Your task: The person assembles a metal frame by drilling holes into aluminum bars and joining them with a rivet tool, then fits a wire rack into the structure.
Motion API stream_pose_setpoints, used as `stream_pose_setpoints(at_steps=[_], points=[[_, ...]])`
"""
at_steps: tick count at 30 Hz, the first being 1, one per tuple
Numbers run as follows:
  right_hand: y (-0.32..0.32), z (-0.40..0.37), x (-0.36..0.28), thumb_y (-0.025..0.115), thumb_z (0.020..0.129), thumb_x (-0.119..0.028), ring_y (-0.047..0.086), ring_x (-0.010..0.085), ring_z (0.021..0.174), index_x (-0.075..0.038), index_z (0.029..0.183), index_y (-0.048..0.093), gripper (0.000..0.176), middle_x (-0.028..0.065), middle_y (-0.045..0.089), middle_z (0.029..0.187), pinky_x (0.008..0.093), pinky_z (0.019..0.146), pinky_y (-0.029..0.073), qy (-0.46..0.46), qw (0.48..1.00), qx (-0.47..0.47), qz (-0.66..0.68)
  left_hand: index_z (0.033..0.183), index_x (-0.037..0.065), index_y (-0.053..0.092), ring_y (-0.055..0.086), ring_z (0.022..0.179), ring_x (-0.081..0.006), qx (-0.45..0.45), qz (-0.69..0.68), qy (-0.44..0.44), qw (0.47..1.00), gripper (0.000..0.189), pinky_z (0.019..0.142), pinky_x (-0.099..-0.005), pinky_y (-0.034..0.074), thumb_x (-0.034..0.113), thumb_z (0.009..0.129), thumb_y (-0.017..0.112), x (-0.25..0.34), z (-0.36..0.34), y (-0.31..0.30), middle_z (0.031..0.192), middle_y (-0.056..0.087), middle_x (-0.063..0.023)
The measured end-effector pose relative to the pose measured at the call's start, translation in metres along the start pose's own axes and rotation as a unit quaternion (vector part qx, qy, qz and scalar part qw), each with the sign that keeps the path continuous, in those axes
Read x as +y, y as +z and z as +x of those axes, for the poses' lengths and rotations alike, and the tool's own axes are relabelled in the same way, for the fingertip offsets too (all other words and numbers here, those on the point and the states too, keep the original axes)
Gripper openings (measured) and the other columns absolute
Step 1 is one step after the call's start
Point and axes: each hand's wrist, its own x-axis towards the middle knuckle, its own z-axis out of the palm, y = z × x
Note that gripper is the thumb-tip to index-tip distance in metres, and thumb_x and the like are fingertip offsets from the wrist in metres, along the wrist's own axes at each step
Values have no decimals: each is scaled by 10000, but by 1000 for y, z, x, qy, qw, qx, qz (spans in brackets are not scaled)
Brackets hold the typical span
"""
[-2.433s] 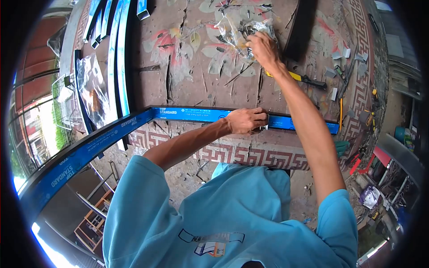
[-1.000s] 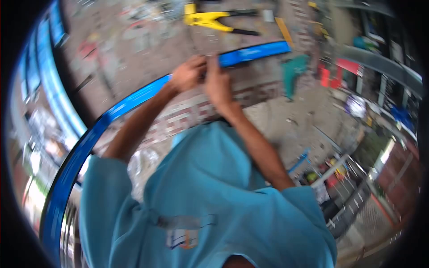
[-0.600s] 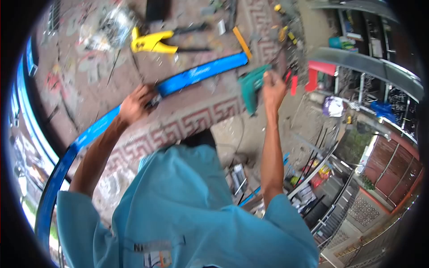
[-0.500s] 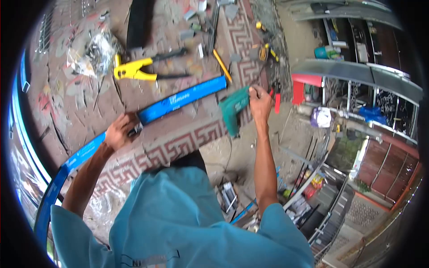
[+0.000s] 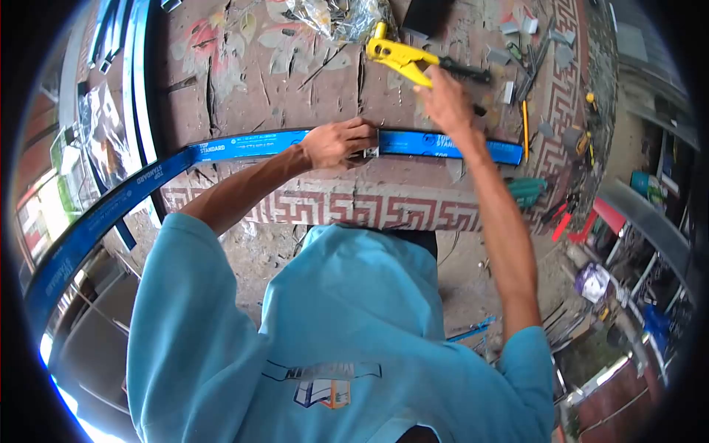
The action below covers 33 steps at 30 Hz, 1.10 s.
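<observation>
A long aluminium bar (image 5: 255, 145) covered in blue film lies across the near side of the patterned table. My left hand (image 5: 341, 144) is closed over it, fingers curled at a small metal bracket (image 5: 373, 144) on the bar. Beyond the bar, my right hand (image 5: 449, 107) has its fingers closed round the lower handle of a yellow hand riveter (image 5: 399, 59) with black grips. The green drill (image 5: 526, 192) rests near the table's right front edge, partly behind my right forearm.
A yellow pencil (image 5: 526, 131) lies by the bar's right end. Several metal offcuts (image 5: 565, 57) are scattered at the back right, and a clear plastic bag (image 5: 336, 18) at the back. Red-handled pliers (image 5: 563, 225) sit at the right edge. More blue-filmed bars (image 5: 122, 66) stretch along the left.
My right hand has let go of the green drill and moved left to the yellow riveter. My left hand stays on the bar. The view has turned and shifted.
</observation>
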Motion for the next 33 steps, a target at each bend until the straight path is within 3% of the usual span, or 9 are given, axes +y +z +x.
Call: stream_pose_setpoints(at_steps=[1,3,5,6,9,11,15,19,33], points=[[-30,-5,-15,617,865,-294,621,364,734,-28,1027,527,324,158,632,779,478,633,460,71,996,-61,11,1052,32,605,526,1087,-270,-7,2,-2,1000,447,880,-349,488,174,648,730,-2,0,2,1110,557,-91],[-87,-43,-47,587,887,-306,634,367,702,-40,995,553,290,186,629,750,446,592,466,82,994,14,63,1066,39,599,521,1073,-261,-15,-17,12,1000,437,879,-342,485,181,670,718,-8,-3,7,1093,548,-83],[-109,-99,-64,635,879,-216,616,183,666,-12,1071,557,291,111,636,755,337,576,463,67,976,111,174,1089,56,597,503,1035,-235,-13,-11,-2,1000,432,828,-333,506,203,694,689,-9,-4,10,1044,511,-64],[-130,-126,-96,654,871,-203,553,96,566,-2,1068,539,305,58,607,720,267,493,431,208,929,73,299,1087,56,594,496,1046,-236,4,-11,7,1000,415,826,-332,510,208,712,690,-7,-3,9,1060,503,-61],[-143,-167,-146,675,854,-264,489,78,446,-3,1076,517,377,51,578,669,234,401,375,286,905,60,311,1055,47,600,505,1038,-246,10,-29,-3,1000,396,863,-331,487,173,695,708,-7,-4,11,1053,526,-67],[-126,-178,-169,699,826,-319,457,97,379,10,1066,506,450,46,551,608,258,344,346,458,836,-4,302,1060,54,600,498,1031,-240,15,-36,25,999,391,864,-326,489,175,704,708,-5,-5,11,1043,524,-61],[-72,-181,-184,706,808,-353,496,109,401,11,1140,492,537,41,521,568,276,342,369,459,832,-103,295,1070,54,602,495,1034,-245,6,-22,11,1000,392,862,-327,490,176,712,704,-7,-3,9,1043,523,-60],[-60,-174,-196,696,814,-334,461,104,393,3,1193,475,553,28,486,552,268,338,371,476,807,-65,343,1121,31,601,485,1054,-234,-18,-15,-9,1000,457,891,-310,497,135,685,691,-7,-2,10,1074,508,-57],[-51,-167,-210,610,903,-341,383,52,338,-49,957,581,298,-49,396,487,226,303,307,496,773,-38,393,1097,17,608,495,1053,-235,6,-6,5,1000,385,899,-307,499,83,719,624,-7,-3,9,1101,520,-67]])
